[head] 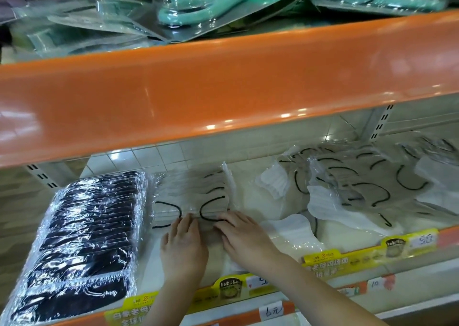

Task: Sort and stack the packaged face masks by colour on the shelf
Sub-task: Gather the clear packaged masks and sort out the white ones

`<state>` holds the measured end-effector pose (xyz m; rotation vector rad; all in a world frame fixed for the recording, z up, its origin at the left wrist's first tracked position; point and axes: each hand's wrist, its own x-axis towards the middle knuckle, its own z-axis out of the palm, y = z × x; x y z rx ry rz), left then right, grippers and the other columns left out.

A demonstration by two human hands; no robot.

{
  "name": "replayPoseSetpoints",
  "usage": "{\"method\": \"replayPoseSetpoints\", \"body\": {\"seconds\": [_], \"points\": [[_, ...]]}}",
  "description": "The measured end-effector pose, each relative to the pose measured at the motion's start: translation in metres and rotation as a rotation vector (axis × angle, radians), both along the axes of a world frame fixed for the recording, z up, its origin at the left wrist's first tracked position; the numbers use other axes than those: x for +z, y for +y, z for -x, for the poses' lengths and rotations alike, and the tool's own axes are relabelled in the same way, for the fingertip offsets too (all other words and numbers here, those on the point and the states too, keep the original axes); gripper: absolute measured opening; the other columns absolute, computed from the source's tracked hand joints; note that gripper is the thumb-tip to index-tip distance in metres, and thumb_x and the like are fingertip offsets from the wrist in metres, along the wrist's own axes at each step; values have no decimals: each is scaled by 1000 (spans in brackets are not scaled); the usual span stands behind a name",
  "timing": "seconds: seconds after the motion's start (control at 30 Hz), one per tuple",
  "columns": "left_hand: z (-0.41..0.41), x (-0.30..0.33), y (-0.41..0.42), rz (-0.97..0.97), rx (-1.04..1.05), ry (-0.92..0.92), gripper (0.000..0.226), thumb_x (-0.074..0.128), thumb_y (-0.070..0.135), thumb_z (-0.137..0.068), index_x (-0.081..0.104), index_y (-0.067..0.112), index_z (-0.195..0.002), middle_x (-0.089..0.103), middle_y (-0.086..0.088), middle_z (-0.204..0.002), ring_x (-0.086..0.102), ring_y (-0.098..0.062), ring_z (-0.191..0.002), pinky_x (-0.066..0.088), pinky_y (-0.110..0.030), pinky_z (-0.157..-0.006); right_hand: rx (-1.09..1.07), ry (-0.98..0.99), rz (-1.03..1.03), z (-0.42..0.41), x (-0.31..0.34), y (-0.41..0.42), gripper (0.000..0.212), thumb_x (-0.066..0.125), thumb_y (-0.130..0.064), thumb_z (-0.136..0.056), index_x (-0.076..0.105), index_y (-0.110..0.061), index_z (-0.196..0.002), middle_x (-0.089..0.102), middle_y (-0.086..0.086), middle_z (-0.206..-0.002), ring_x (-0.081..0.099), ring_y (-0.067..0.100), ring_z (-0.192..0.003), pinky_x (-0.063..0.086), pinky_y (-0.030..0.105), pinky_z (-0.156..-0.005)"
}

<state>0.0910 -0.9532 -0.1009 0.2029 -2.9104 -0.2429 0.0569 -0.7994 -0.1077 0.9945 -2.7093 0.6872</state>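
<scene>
both hands lie flat with fingers fairly straight, left hand point(183, 246) and right hand point(244, 238) pressing the near edge of the white mask stack point(191, 201); it runs away from them, beside the black mask stack point(84, 238). loose white masks point(347, 189) lie rightward, nearer the right hand.

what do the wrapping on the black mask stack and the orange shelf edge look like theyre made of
Wrapping on the black mask stack: thin clear plastic film, glossy, judging by its crinkles and white glints. Orange shelf edge: smooth, hard and shiny, with soft light reflections; painted metal or plastic, hard to say which.
</scene>
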Motion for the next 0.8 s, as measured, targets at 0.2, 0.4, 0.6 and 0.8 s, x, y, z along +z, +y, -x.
{"method": "replayPoseSetpoints", "body": {"seconds": [0.2,0.4,0.6,0.8], "points": [[-10,1,28,-11,-225,161,36,42,25,-71,72,13,-87,69,-2,-92,66,-28,-86,52,-36,-59,-34,-128,80,1,15,18,42,33,-30,-89,64,-15,-114,60,0,-116,54,21,-106,44,34,-93],[-8,7,70,51,-352,14,49,88,42,-50,72,13,-87,68,-4,-83,67,-28,-70,49,-36,-47,-149,-186,-88,-1,31,78,36,50,-35,-94,56,-17,-125,54,1,-121,47,20,-115,40,37,-95],[-2,6,93,114,-361,-39,76,89,56,-30,69,13,-89,64,-7,-85,64,-31,-69,48,-38,-48,-195,-232,-212,-3,29,129,58,64,-46,-85,45,-22,-135,41,-4,-136,39,17,-125,36,34,-97],[3,4,117,72,-383,48,84,92,49,-33,55,16,-101,64,-7,-90,65,-33,-81,51,-41,-55,-172,-140,-146,4,25,148,51,68,-39,-81,55,-19,-126,47,-4,-127,43,19,-117,38,34,-92]]}}
